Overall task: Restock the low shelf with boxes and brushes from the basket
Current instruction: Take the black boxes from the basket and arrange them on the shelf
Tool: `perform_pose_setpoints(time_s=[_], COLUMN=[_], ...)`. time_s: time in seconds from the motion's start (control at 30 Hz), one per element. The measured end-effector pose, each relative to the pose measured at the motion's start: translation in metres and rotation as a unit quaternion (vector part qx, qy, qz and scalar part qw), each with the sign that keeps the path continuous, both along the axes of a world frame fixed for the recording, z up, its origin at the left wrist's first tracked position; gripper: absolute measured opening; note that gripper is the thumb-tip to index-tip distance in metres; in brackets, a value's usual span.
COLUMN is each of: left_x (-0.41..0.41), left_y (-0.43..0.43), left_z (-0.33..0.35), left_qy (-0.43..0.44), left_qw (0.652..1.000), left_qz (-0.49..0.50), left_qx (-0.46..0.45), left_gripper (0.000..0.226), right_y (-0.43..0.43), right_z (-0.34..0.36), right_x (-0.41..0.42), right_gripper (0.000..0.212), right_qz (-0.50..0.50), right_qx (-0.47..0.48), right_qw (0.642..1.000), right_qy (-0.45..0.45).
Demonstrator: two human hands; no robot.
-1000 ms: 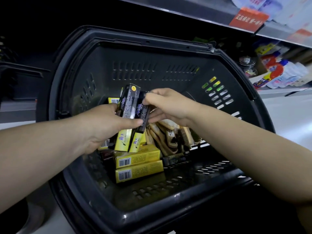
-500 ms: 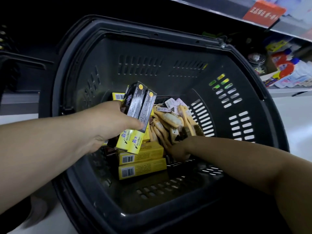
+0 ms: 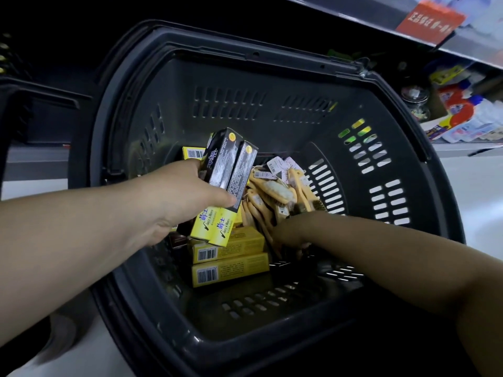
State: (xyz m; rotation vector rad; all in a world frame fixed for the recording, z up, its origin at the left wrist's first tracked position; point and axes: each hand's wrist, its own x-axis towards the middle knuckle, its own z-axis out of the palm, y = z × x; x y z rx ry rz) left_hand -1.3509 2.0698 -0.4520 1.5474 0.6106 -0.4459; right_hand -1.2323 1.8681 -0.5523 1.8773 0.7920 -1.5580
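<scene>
Dark shop shelving stands behind a black plastic basket [image 3: 272,346], and a pale floor [image 3: 479,202] shows around it. A red price label [image 3: 430,20] hangs on the upper shelf edge, and bottles [image 3: 460,110] (blurred) stand on the low shelf [image 3: 468,151] at the right. The left hand [image 3: 179,197] is raised over the basket, its grip clamped on two boxes [image 3: 228,172] with the thumb across their front and the yellow ends pointing down. The stacked boxes [image 3: 228,257] lie on the basket bottom, just beside the brushes [image 3: 280,191]. The right hand [image 3: 288,232] reaches low into the brushes. Its fingers are hidden, so I cannot tell its grip. One second ago this hand was up at the held boxes; now it is down among the brushes.
</scene>
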Motion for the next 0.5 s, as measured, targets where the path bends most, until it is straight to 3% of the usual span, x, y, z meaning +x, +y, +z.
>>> perform_pose_setpoints(time_s=[0.1, 0.17, 0.27, 0.33, 0.4, 0.5], left_x=[0.000, 0.000, 0.002, 0.004, 0.002, -0.007], left_y=[0.001, -0.001, -0.003, 0.001, 0.010, 0.028], left_z=[0.001, 0.005, 0.016, 0.024, 0.034, 0.045], left_qy=[-0.011, -0.030, -0.068, -0.093, -0.117, -0.140], left_qw=[1.000, 0.999, 0.996, 0.994, 0.990, 0.986], left_qz=[0.006, 0.012, 0.028, 0.040, 0.048, 0.059], left_qx=[-0.019, -0.036, -0.043, -0.049, -0.057, -0.075], left_gripper=[0.024, 0.020, 0.017, 0.021, 0.023, 0.027], right_y=[0.011, 0.020, 0.036, 0.052, 0.068, 0.095], right_z=[0.047, 0.084, 0.120, 0.132, 0.139, 0.149], right_x=[0.022, 0.030, 0.033, 0.027, 0.017, 0.001], right_gripper=[0.017, 0.019, 0.017, 0.013, 0.019, 0.045], right_qz=[-0.001, -0.134, -0.379, -0.479, -0.526, -0.607], right_qx=[0.124, 0.247, 0.396, 0.446, 0.473, 0.482], right_qw=[0.992, 0.960, 0.836, 0.753, 0.706, 0.630], right_qy=[0.020, 0.010, 0.037, 0.064, 0.046, -0.034])
